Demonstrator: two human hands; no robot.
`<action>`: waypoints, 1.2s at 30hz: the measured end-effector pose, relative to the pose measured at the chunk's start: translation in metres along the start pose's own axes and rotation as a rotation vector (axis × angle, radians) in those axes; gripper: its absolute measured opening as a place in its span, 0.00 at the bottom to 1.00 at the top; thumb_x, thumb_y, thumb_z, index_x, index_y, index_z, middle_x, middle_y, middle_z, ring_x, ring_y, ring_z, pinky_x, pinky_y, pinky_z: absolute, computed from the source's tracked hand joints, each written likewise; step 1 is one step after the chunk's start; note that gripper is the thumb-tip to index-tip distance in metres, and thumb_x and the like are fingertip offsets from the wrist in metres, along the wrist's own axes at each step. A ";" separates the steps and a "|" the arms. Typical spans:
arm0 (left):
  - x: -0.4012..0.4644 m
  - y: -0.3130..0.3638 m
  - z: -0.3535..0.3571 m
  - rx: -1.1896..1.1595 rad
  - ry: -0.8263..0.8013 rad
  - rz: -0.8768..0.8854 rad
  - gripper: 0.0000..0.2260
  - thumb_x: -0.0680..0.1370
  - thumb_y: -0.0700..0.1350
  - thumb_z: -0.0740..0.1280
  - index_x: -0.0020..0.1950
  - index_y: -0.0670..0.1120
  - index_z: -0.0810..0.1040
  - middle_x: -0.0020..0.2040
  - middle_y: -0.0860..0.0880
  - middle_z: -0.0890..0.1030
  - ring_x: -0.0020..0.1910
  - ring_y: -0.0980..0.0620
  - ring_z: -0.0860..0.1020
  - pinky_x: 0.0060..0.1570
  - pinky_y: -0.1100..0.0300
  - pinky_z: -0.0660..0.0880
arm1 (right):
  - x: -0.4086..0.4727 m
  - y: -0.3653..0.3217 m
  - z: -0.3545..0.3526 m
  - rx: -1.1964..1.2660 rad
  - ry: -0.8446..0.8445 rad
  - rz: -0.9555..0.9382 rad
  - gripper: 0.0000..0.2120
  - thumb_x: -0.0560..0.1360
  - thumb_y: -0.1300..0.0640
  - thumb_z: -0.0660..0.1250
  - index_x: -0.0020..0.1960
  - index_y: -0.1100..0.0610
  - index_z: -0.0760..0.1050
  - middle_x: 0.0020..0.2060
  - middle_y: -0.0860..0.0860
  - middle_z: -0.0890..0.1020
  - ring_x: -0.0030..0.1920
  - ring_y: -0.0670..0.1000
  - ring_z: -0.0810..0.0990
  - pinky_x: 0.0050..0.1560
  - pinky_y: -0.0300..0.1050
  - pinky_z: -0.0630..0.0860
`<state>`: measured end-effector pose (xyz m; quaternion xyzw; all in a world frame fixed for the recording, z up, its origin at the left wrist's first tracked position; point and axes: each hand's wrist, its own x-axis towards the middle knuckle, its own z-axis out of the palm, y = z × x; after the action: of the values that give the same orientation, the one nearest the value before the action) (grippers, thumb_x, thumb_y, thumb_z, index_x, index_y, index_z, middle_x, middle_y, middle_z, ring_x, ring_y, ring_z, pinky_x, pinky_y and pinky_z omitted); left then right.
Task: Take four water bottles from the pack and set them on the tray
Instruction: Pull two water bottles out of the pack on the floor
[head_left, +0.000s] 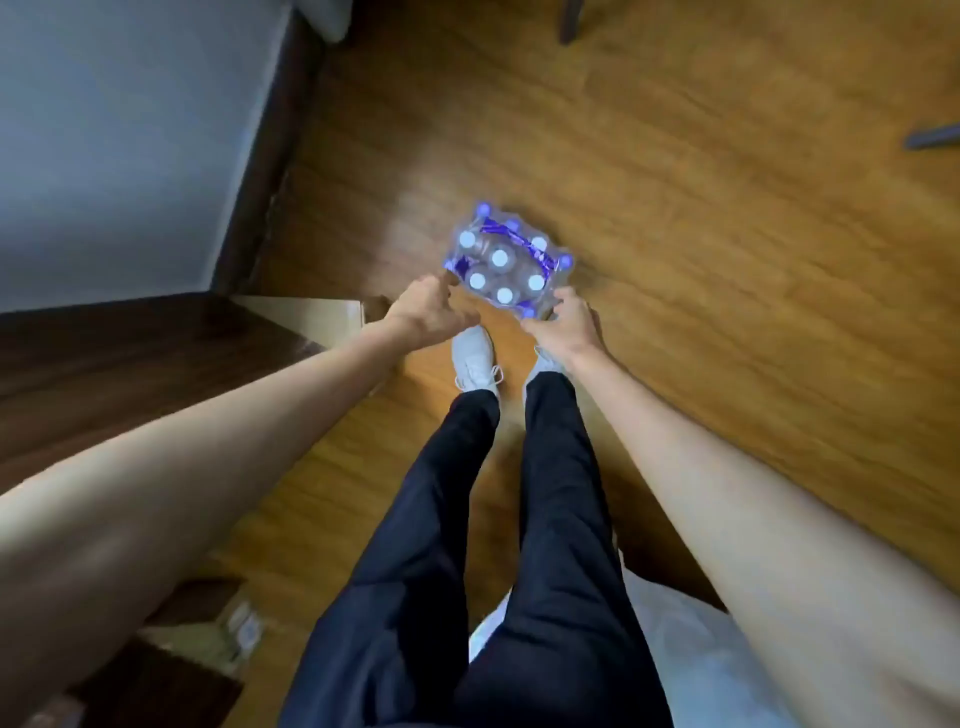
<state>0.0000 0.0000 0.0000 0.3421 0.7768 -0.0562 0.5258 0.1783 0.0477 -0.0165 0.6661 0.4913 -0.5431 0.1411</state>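
The pack of water bottles stands upright on the wooden floor, wrapped in clear film with purple print, its pale caps facing up. It sits just in front of the person's two white shoes, close to the corner where the dark skirting of the pale wall meets a dark wooden piece of furniture.

The left hand reaches down to the pack's near left corner, fingers spread loosely and touching or nearly touching the film; its grip is released, not closed on anything. The right hand is at the pack's near right corner with fingers curled against the wrap; whether that grip has actually clenched the film cannot be told through the blur.

To the right and beyond the pack the floor lies open and bare for a wide stretch, up to a dark furniture leg at the top edge and another dark piece at the right edge. To the left the room is tight, hemmed by wall and furniture. No tray appears in view.
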 end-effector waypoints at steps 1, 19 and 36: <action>0.017 -0.001 0.008 -0.015 -0.009 -0.015 0.27 0.74 0.50 0.71 0.71 0.44 0.72 0.62 0.42 0.79 0.59 0.43 0.78 0.57 0.54 0.75 | 0.018 0.006 0.008 0.013 0.001 -0.007 0.26 0.71 0.56 0.74 0.66 0.59 0.71 0.49 0.52 0.76 0.54 0.57 0.80 0.54 0.49 0.78; 0.271 -0.029 0.130 0.279 0.101 0.123 0.30 0.77 0.47 0.67 0.75 0.41 0.59 0.67 0.37 0.75 0.62 0.35 0.76 0.53 0.43 0.73 | 0.255 0.087 0.103 -0.567 0.201 -0.241 0.23 0.79 0.60 0.64 0.72 0.57 0.61 0.54 0.63 0.81 0.54 0.65 0.81 0.42 0.51 0.70; 0.268 -0.005 0.145 0.115 0.217 0.097 0.24 0.76 0.41 0.66 0.71 0.41 0.64 0.62 0.37 0.78 0.59 0.34 0.78 0.42 0.51 0.67 | 0.264 0.064 0.096 -0.624 0.177 -0.212 0.20 0.78 0.59 0.67 0.67 0.64 0.67 0.58 0.62 0.81 0.61 0.62 0.80 0.51 0.51 0.77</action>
<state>0.0529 0.0584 -0.2943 0.4131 0.8071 -0.0379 0.4201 0.1545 0.0800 -0.3016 0.5805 0.7108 -0.3183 0.2378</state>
